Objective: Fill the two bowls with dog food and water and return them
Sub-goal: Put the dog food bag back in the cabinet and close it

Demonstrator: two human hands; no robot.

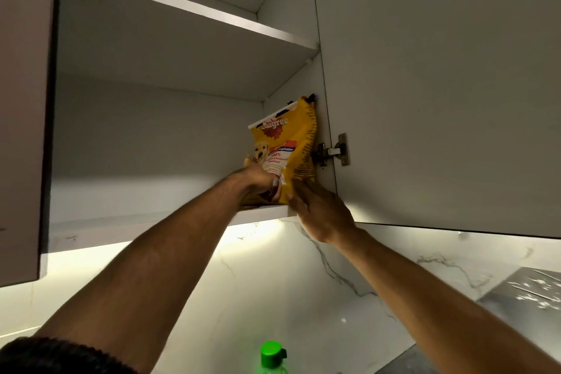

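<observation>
Green-capped bottle (272, 357) below open cabinet (158, 130)

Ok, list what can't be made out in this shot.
- Bowls: none in the head view.
- Bag: lower front hidden by the left hand; brand name partly folded over; small print too blurred to read.
- Right hand: fingertips hidden behind the bag's edge.
- Bottle: cut off by the bottom edge; contents unclear.
</observation>
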